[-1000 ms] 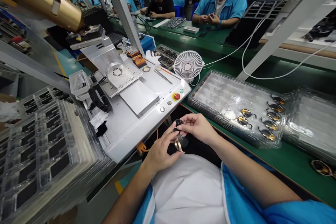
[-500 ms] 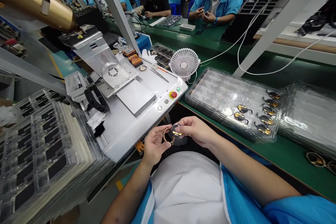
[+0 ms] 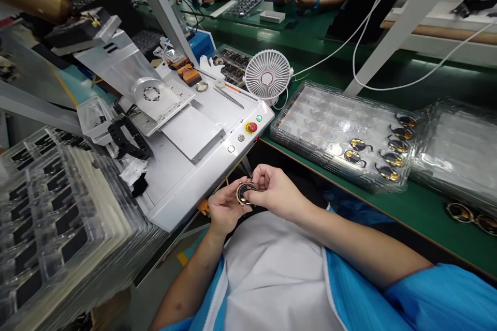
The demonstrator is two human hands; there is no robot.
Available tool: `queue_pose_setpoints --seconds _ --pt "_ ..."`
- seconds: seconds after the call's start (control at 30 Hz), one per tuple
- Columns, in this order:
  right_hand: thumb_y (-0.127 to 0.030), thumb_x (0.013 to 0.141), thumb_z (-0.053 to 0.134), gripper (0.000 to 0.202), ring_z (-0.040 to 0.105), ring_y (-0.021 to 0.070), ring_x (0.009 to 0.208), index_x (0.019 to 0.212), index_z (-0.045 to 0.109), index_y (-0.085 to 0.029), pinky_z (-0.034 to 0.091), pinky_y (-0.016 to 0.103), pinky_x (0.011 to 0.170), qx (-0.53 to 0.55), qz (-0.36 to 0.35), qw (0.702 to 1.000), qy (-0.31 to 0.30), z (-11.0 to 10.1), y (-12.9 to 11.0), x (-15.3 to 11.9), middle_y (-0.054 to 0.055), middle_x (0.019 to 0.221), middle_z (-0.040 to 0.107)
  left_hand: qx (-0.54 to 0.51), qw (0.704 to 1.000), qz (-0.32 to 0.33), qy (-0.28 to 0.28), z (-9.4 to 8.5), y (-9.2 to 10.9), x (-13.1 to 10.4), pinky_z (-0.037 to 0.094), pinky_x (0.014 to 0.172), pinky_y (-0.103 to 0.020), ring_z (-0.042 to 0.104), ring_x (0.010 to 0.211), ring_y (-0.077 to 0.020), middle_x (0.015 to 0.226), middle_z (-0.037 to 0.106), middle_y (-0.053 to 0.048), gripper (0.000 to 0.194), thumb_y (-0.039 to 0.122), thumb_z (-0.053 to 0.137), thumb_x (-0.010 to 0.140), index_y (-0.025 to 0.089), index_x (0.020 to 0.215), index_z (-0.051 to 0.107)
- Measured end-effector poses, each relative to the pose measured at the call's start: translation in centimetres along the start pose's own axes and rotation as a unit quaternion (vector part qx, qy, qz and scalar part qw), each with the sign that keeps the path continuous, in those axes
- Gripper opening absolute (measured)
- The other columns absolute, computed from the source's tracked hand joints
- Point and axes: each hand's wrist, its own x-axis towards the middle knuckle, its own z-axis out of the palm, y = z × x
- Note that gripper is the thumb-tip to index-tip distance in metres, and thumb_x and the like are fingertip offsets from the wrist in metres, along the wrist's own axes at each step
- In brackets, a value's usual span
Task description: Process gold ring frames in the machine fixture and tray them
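Both my hands meet just above my lap, in front of the white machine's front edge. My left hand (image 3: 222, 208) cradles a small round ring-shaped part (image 3: 244, 193) with a gold and black face. My right hand (image 3: 276, 191) pinches the same part from the right side with thumb and fingers. The part sits flat between the two hands. A clear plastic tray (image 3: 310, 124) on the green bench to the right holds several similar gold round parts (image 3: 353, 157) in its right-hand pockets.
A white machine (image 3: 182, 165) with a red stop button (image 3: 251, 127) stands to the left. A stack of clear trays (image 3: 58, 227) is at far left, a small white fan (image 3: 267, 74) behind. Other people work at the far bench.
The ring and the dark disc, held apart before, are now together as one round part between my hands. My hands have drawn closer, and the view has tilted down.
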Motion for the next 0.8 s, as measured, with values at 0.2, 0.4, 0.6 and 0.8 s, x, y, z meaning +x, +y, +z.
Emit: queue_pose_setpoints --seconds 0.2,0.4,0.6,0.8 --pt "-0.024 0.058 0.067 0.034 0.05 0.0006 0.047 0.076 0.04 -0.016 0.037 0.01 0.044 -0.003 -0.005 1.0 -0.016 0.0 0.1 0.0 -0.009 0.057 0.052 -0.006 0.997 0.06 -0.058 0.1 0.1 0.1 0.063 0.091 -0.032 0.073 0.104 -0.0256 0.118 0.072 -0.011 0.054 0.022 0.093 0.069 0.032 0.119 0.075" --pt "-0.018 0.058 0.065 0.032 0.051 -0.0001 0.048 0.076 0.04 -0.015 0.037 0.008 0.043 0.008 0.0 1.0 -0.018 -0.1 0.2 0.1 -0.01 0.057 0.053 -0.014 0.992 0.09 -0.091 0.1 -0.3 0.3 0.061 0.094 -0.027 0.072 0.106 -0.023 0.122 0.069 -0.01 0.055 0.02 0.09 0.074 0.03 0.125 0.072" --pt "-0.018 0.059 0.07 0.034 0.052 0.0006 0.049 0.076 0.04 -0.015 0.039 0.009 0.044 0.016 -0.001 1.0 -0.022 -0.1 0.5 0.7 -0.009 0.058 0.054 0.003 0.995 0.088 -0.056 0.3 -0.5 0.2 0.062 0.091 -0.029 0.073 0.104 -0.0242 0.121 0.07 -0.01 0.054 0.028 0.091 0.074 0.034 0.124 0.072" --pt "-0.034 0.058 0.085 0.049 0.059 0.006 0.05 0.084 0.049 -0.013 0.048 0.014 0.044 -0.018 0.069 0.996 -0.05 -1.1 0.3 1.1 -0.003 0.061 0.062 0.023 0.994 0.099 -0.029 0.0 -1.1 0.0 0.063 0.091 -0.03 0.073 0.104 -0.0236 0.122 0.071 -0.009 0.055 0.028 0.092 0.073 0.035 0.124 0.072"
